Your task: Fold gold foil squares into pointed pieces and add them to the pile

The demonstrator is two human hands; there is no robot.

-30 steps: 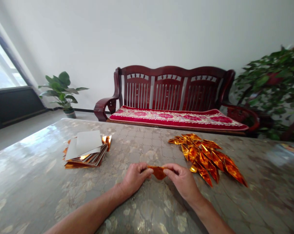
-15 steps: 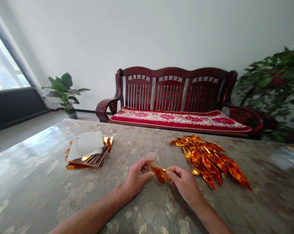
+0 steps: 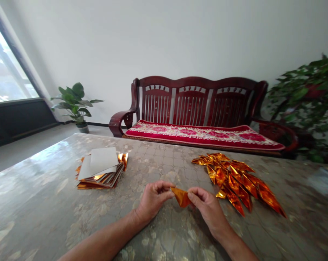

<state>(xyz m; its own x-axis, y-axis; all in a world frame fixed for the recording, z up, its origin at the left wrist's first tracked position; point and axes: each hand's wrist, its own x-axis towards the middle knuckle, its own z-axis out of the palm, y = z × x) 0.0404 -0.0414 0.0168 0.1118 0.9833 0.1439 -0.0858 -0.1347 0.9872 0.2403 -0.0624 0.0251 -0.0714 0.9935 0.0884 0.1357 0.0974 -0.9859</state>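
A folded gold foil piece (image 3: 181, 197) is pinched between the half-closed left hand (image 3: 154, 198) and right hand (image 3: 207, 207), just beside a heap of folded foil pieces (image 3: 234, 185)

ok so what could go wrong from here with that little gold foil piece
The folded gold foil piece is pinched only at its edges by the left hand and right hand, so it might slip or crease unevenly. The right hand is also close to the loose pile of folded foil pieces, which could get nudged across the glossy tabletop.
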